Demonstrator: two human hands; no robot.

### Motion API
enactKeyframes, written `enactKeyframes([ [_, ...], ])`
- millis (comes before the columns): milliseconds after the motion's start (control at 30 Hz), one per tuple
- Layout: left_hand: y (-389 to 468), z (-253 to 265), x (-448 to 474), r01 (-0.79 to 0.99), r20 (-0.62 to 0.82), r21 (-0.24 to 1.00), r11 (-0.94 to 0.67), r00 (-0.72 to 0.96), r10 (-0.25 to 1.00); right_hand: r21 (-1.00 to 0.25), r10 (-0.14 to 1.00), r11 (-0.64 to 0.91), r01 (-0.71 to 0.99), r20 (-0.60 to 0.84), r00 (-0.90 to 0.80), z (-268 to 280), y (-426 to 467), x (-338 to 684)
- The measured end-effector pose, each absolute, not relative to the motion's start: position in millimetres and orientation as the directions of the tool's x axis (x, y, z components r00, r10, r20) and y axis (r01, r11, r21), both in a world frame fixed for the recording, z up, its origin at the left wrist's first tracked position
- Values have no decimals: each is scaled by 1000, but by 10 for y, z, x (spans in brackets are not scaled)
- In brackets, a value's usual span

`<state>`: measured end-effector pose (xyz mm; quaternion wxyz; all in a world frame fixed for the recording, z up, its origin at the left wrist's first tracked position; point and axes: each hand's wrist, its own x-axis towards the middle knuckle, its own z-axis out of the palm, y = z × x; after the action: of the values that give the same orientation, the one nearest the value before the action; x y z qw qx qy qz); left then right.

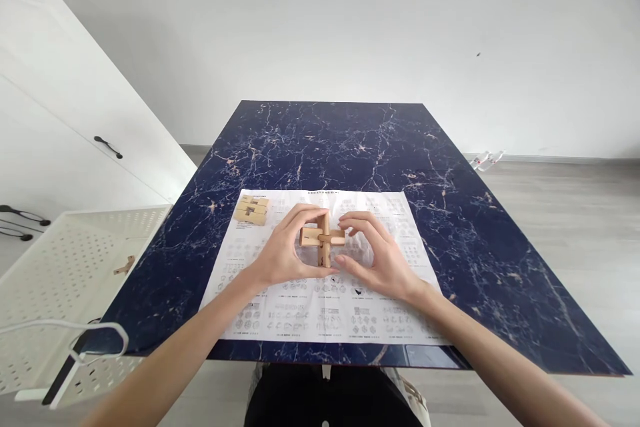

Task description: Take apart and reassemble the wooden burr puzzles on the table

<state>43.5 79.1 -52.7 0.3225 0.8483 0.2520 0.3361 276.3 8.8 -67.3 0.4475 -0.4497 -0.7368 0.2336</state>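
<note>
A cross-shaped wooden interlocking puzzle (325, 238) is held over the middle of the printed sheet (310, 330). My left hand (286, 247) grips it from the left, index finger at the far end of its upright bar and thumb at the near end. My right hand (376, 257) curves around the puzzle's right arm, thumb and fingers apart, with no clear contact visible. Another, blockier wooden puzzle (251, 210) lies on the sheet's far left corner. Small diagrams in rows cover the paper under both hands.
The sheet lies on a dark blue marbled table (330, 147). Left of it stands a white perforated basket (95, 233) with a small wooden piece (124, 265) inside. A white cable (95, 325) loops near the table's left corner. Plastic bottles (487, 160) lie on the floor.
</note>
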Motion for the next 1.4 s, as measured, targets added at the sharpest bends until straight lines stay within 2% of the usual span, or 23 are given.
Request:
enactKeyframes([
  [67, 776, -547, 431, 234, 412, 688, -687, 653, 635, -606, 790, 584, 541, 578, -206, -690, 89, 2766],
  [133, 760, -566, 428, 249, 381, 685, -685, 679, 627, -526, 747, 621, 582, 621, -236, -695, 91, 2769],
  [233, 747, -586, 426, 261, 357, 663, -701, 713, 603, -491, 740, 638, 594, 605, -295, -694, 89, 2768],
  [333, 749, -592, 428, 277, 353, 650, -708, 715, 604, -484, 780, 594, 642, 542, -313, -698, 79, 2759],
  [467, 761, -575, 447, 269, 362, 662, -700, 702, 613, -492, 834, 523, 696, 464, -299, -718, 49, 2753],
  [933, 733, -541, 467, 205, 422, 668, -716, 689, 590, -564, 825, 518, 643, 527, -203, -751, 41, 2743],
  [1100, 744, -472, 468, 196, 439, 702, -684, 637, 634, -780, 918, 383, 495, 380, -112, -648, 65, 2735],
  [1167, 750, -445, 474, 159, 444, 748, -644, 602, 664, -832, 933, 359, 423, 328, -147, -608, 81, 2732],
  [1267, 757, -443, 480, 85, 422, 812, -578, 598, 681, -814, 920, 383, 437, 290, -265, -608, 91, 2715],
  [1400, 764, -476, 484, 45, 395, 842, -537, 627, 672, -750, 934, 357, 556, 271, -234, -702, 78, 2689],
])
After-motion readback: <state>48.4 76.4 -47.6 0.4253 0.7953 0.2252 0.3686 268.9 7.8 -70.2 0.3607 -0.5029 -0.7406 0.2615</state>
